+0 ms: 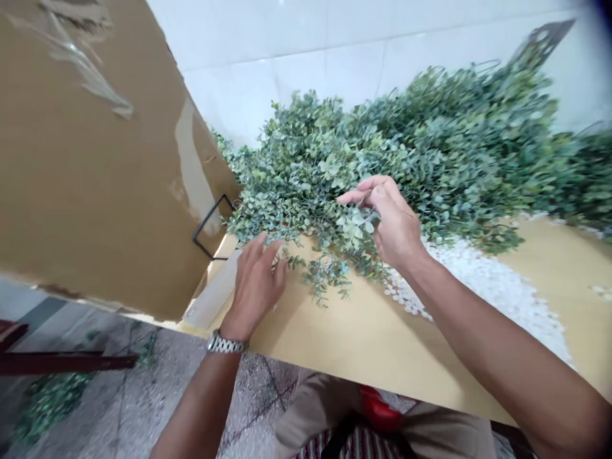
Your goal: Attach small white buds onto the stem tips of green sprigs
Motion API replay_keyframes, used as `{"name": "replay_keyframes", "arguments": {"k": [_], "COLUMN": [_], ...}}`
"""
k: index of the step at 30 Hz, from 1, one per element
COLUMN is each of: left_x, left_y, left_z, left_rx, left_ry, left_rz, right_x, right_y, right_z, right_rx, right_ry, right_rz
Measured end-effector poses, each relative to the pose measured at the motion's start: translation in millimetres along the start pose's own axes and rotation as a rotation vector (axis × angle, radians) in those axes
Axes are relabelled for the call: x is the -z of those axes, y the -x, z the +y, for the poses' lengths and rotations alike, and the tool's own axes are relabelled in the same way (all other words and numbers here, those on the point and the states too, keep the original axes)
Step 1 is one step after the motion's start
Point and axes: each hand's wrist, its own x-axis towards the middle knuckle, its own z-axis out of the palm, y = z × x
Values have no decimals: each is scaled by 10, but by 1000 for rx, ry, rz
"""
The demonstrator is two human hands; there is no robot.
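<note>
White tiled wall (335,44) at the back, tan board tabletop (363,338) in front, and a big cardboard box flap (90,166) standing up on the left with a black wire bracket (210,226) poking out beside it. Only the head view to go on. A huge heap of fake green foliage (430,140) sprawls across the far half of the board, with a drift of small white pebbles (482,280) just right of where the work's happening.

If I were doing this bit, I'd keep one sprig pinned flat and tease the stems apart slowly so the little leaves don't snag.

Left hand (255,287) lies flat, fingers spread and relaxed, pressing on the board at the edge of a loose sprig (325,274). Right hand (389,223) is curled, thumb and fingers pinched on a leafy cluster (356,223) at the front of the heap. There may be something small and grey in that pinch; too blurry to say.
</note>
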Motion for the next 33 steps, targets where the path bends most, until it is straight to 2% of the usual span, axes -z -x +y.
{"name": "replay_keyframes", "arguments": {"k": [2, 3, 4, 5, 7, 8, 9, 11, 14, 16, 18, 21, 25, 27, 30, 33], "left_x": [118, 168, 202, 212, 155, 91, 13, -152, -315, -350, -359, -380, -433, -458, -493, -526], "left_y": [85, 147, 215, 283, 395, 433, 460, 487, 494, 491, 486, 483, 501, 525, 580, 635], "left_z": [239, 392, 561, 737, 1073, 1218, 1342, 1517, 1621, 1624, 1613, 1613, 1638, 1642, 1629, 1610], "left_rx": [-34, -65, -79, -43, 107, 196, 297, 549, 841, 1025, 1176, 1223, 1122, 1042, 862, 705], "left_ry": [129, 276, 468, 677, 1094, 1305, 1515, 1885, 2168, 2224, 2211, 2155, 2021, 1941, 1823, 1732], "left_rz": [140, 133, 46, -94, -394, -492, -518, -497, -413, -351, -314, -254, -287, -321, -382, -442], "right_x": [75, 105, 132, 157, 214, 250, 295, 404, 588, 691, 770, 859, 967, 1007, 1024, 1006], "right_y": [100, 169, 247, 332, 509, 595, 677, 833, 1073, 1251, 1429, 1646, 1806, 1857, 1936, 2019], "right_z": [-102, -158, -214, -268, -366, -406, -439, -478, -472, -437, -397, -361, -369, -387, -410, -405], "right_rx": [-11, -7, 1, 15, 70, 101, 127, 180, 367, 538, 653, 681, 658, 635, 494, 366], "right_ry": [-50, -70, -87, -98, -76, -38, 14, 153, 374, 538, 708, 898, 883, 815, 705, 669], "right_rz": [22, 28, 30, 25, 3, -18, -45, -117, -269, -341, -352, -341, -325, -264, -113, -45]}}
